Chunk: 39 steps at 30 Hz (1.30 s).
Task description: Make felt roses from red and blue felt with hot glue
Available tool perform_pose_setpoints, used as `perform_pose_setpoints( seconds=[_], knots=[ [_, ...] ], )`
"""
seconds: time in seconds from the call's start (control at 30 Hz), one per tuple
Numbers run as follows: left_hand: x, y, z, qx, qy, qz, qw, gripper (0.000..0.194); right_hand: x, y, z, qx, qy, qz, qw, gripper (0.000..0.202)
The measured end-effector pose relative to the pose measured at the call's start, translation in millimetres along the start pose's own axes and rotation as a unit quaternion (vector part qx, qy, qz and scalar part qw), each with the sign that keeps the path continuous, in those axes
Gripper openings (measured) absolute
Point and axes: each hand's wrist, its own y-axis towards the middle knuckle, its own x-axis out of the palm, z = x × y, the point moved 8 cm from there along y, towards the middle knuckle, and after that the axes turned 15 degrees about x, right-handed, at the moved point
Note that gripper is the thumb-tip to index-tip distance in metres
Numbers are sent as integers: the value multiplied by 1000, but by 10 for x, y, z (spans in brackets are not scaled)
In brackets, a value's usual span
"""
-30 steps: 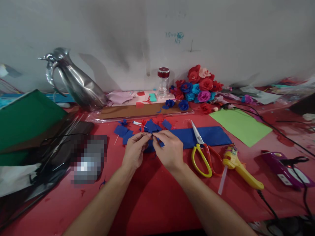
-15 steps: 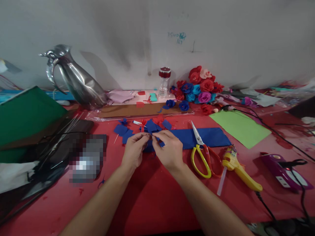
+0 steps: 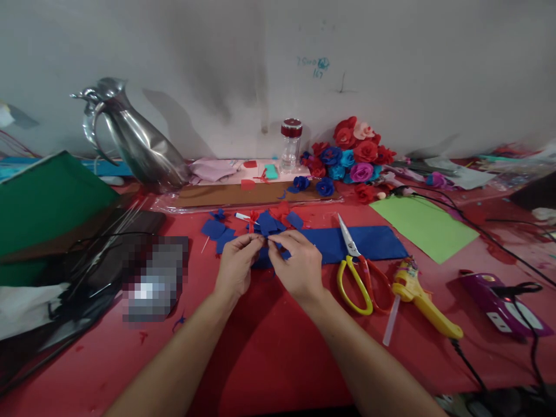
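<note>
My left hand (image 3: 238,262) and my right hand (image 3: 299,263) meet at their fingertips in the middle of the red table. Both are closed in a pinch on something small and dark, mostly covered by the fingers, so its kind does not show. Just beyond the fingertips lie several cut blue paper pieces (image 3: 267,222), with red scraps (image 3: 284,214) among them. A long folded blue paper strip (image 3: 369,242) runs behind my right hand. Scissors (image 3: 354,249) with one yellow and one red handle rest across it, blades pointing away.
A yellow glue gun (image 3: 423,304) and a purple device (image 3: 504,304) with cables lie at right. Green paper (image 3: 428,226) is behind them. Paper roses (image 3: 356,150), a glass jar (image 3: 290,147) and a leaning metal jug (image 3: 134,139) line the wall. A blurred-out dark object (image 3: 158,278) lies left.
Hardly anything differs. Both hands keep the same pinch at the same spot, with only a tiny shift of the right fingers. The objects on the table stay put.
</note>
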Motion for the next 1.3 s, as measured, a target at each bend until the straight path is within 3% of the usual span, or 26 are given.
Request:
perform_pose_setpoints(
  seconds=[0.2,0.57,0.83,0.93,1.07,1.3],
  knots=[
    [9,-9,-2,-3,3,-7,1000,15,-10,50,42,43,65,-22,997,19],
    [25,-16,62,44,86,-46,994,9,5,70,69,43,31,-15,998,14],
    [-3,4,36,18,36,-28,999,9,10,105,182,98,116,-30,988,10],
    [17,22,11,7,0,-39,999,13,126,123,286,150,185,-82,968,13],
    [29,26,2,2,-26,-43,999,16,328,110,348,224,289,-188,912,18],
    [26,18,27,11,-17,-41,999,17,284,120,343,264,335,-184,886,14]
  ],
)
